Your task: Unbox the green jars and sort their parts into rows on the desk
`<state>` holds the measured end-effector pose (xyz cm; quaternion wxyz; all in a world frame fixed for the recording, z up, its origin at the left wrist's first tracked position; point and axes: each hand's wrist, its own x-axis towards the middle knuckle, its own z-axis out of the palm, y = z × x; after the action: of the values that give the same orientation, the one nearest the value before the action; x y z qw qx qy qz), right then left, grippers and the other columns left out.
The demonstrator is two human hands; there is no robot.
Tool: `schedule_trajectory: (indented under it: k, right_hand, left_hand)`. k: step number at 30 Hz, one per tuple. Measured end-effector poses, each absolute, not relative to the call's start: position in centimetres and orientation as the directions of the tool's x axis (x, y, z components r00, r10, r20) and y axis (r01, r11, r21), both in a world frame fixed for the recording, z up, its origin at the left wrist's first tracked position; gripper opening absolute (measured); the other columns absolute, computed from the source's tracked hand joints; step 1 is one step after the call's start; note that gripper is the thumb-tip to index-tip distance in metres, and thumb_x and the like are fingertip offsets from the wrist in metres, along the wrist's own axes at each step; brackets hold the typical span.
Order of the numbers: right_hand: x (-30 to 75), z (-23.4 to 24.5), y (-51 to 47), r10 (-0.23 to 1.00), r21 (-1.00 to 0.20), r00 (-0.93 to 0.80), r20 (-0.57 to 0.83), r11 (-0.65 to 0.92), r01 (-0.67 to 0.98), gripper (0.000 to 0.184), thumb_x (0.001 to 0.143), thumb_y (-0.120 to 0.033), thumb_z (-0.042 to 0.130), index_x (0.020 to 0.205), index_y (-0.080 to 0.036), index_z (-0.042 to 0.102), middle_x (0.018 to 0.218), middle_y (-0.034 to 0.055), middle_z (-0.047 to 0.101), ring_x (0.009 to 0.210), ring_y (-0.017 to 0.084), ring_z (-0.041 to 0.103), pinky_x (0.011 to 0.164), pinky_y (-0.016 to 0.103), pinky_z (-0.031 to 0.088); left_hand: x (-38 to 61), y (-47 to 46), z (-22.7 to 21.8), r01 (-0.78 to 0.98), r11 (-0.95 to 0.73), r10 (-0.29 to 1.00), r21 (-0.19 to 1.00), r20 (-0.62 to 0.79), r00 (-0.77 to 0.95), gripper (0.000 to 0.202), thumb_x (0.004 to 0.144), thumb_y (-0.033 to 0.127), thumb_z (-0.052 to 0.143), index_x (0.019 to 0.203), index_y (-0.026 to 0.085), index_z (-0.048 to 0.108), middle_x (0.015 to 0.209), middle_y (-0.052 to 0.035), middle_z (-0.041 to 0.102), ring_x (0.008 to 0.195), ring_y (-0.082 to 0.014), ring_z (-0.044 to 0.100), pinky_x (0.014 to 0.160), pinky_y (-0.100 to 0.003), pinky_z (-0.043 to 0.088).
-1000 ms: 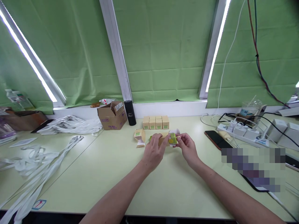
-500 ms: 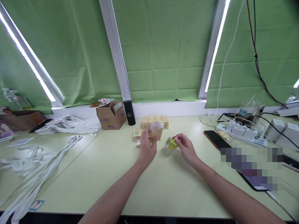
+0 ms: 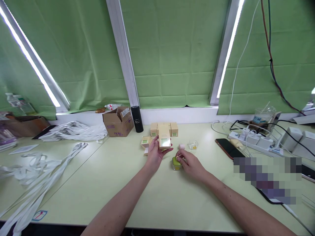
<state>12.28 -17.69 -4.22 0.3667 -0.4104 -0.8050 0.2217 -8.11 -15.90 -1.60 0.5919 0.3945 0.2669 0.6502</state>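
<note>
My left hand [image 3: 154, 154] is wrapped round a small tan cardboard box [image 3: 164, 136], its green-and-white label facing me and its top flaps raised. My right hand [image 3: 190, 164] pinches the top of a small clear container with a green lid [image 3: 176, 163], which appears to rest on the table. Just beyond that hand lie a small pale pink object [image 3: 181, 146] and a clear plastic piece [image 3: 193, 145] with a yellow patch. Left of my left hand is another tan box [image 3: 145, 141], partly hidden. A row of similar boxes [image 3: 174, 129] stands behind.
A brown carton [image 3: 118, 122] and a black cylinder [image 3: 137, 119] stand at the back. White straps [image 3: 71, 131] spread over the left side. A phone [image 3: 228, 148], a power strip [image 3: 256, 142] and cables occupy the right.
The box in my left hand has turned, so its label shows instead of its opening. My right hand has lowered the green-lidded container toward me; the pink object and clear piece are now exposed.
</note>
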Motion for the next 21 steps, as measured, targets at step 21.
schedule_trajectory:
  k: [21]
  right_hand:
    - [11.7,-3.3,-18.2,0.847,-0.824,-0.252,0.468,0.521,0.223,0.041,0.101,-0.055,0.055,0.131,-0.029,0.063,0.118,0.0076,0.069,0.115,0.026,0.064,0.1,0.045,0.051]
  left_hand:
    - [-7.0,-17.6,-1.0,-0.33,-0.18,0.974,0.926,0.215,0.071,0.06,0.093,0.056,0.069,0.144,0.026,0.057,0.111,-0.0073,0.077,0.105,-0.0257,0.073,0.09,-0.038,0.058]
